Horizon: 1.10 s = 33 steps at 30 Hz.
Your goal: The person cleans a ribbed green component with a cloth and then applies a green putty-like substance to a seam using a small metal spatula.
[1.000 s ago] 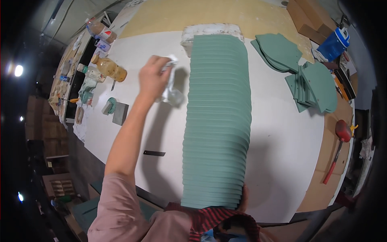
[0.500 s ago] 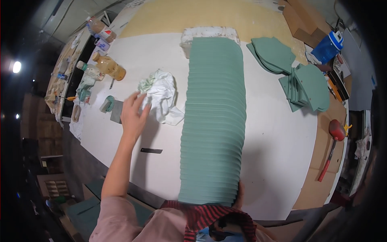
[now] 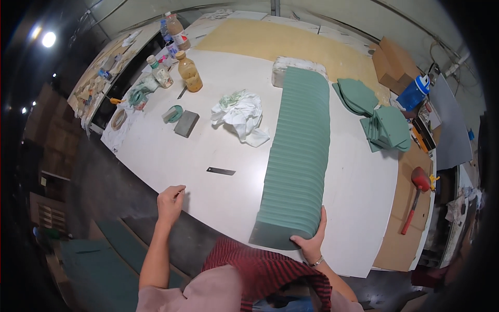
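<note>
Head view: the row of green panels (image 3: pixel 299 156) is aligned, its near corner between the spread thumb and fingers of the right hand (image 3: pixel 311 245); clamping cannot be told. Left hand (image 3: pixel 170 204): fingers curled together, apparently empty. White cloth (image 3: pixel 240 115) lies unheld beyond the left fingers. Loose green panels (image 3: pixel 392 125), beyond the right fingers, are not in the row.

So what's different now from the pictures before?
The left hand let go of the cloth, which lies crumpled on the table, and moved back toward the person's body. The right hand stayed at the green stack's near end; the mallet and black strip stayed put.
</note>
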### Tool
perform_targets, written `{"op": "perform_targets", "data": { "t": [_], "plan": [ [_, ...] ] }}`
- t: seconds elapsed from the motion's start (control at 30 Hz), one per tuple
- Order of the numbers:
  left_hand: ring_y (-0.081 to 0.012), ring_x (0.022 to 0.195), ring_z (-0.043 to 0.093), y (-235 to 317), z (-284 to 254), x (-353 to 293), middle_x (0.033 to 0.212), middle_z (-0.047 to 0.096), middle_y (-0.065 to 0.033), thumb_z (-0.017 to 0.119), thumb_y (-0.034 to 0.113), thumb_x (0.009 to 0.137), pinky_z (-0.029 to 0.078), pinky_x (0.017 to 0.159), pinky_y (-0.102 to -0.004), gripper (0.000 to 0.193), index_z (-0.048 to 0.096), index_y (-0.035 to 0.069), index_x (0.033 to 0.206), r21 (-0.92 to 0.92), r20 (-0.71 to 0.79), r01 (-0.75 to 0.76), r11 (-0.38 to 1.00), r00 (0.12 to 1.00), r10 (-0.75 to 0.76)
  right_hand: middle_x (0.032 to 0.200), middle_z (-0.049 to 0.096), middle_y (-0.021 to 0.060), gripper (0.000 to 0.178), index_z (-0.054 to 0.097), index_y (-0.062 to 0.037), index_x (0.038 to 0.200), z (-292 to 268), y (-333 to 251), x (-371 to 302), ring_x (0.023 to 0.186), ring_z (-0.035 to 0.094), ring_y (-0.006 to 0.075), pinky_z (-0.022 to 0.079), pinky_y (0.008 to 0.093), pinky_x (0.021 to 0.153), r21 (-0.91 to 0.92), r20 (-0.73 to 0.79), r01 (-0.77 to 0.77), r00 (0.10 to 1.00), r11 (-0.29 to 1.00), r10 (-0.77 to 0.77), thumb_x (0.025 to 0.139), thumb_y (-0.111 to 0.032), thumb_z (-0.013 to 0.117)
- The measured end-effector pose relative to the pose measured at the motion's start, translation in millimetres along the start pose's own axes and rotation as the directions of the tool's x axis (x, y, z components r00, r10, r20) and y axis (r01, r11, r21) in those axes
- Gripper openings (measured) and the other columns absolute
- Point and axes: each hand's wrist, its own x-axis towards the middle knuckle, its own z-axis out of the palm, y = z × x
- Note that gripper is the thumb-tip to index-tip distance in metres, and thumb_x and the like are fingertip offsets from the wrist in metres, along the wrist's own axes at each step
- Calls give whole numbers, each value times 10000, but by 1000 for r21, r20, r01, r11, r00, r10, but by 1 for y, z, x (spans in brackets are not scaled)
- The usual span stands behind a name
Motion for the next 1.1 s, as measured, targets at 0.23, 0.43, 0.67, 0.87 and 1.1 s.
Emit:
{"op": "perform_targets", "data": {
  "t": [0.23, 0.43, 0.67, 0.87, 1.1],
  "plan": [
    [-299, 775, 699, -53, -4, 42, 905, 721, -161, 648, 47, 841, 548, 699, -354, 153, 736, 19, 963, -67, 29, -131, 989, 991, 134, 1421, 430, 140, 1232, 246, -79, 1548, 16, -29, 8, 1296, 452, 292, 376, 395, 1101, 132, -6, -229, 973, 964, 232, 506, -235, 883],
    [-166, 662, 666, -99, -42, 124, 799, 715, -114, 633, 72, 892, 527, 631, -297, 142, 728, 0, 969, -267, 98, 80, 960, 994, -55, 1431, 448, 107, 1277, 250, -101, 1561, 10, -44, -2, 1312, 452, 299, 360, 396, 1118, 256, -90, -331, 927, 908, 363, 434, -185, 845],
    [-189, 655, 675, -261, -81, 247, 783, 716, -106, 615, 75, 902, 529, 630, -318, 153, 722, 6, 987, -329, -227, 157, 931, 944, -240, 1404, 505, 92, 1108, 320, -90, 1529, -19, -12, -13, 1290, 487, 291, 369, 393, 1114, 314, -41, -414, 893, 854, 448, 508, -90, 751],
    [-324, 937, 635, -312, -101, 345, 988, 667, -112, 645, 93, 857, 504, 809, -435, 196, 699, 63, 1044, 314, -433, 31, 949, 894, 114, 1356, 552, 87, 1013, 399, -82, 1472, -27, -4, -21, 1257, 508, 314, 372, 425, 1101, 419, -76, -487, 822, 766, 565, 511, -32, 713],
    [-326, 960, 605, -304, -101, 392, 1039, 633, -109, 680, 84, 816, 493, 821, -440, 237, 687, 78, 1053, 533, -448, -39, 845, 834, 321, 1271, 610, 55, 842, 480, -81, 1383, -24, -7, -30, 1193, 559, 278, 411, 404, 1049, 410, -96, -490, 816, 769, 571, 603, -101, 796]
  ]
}}
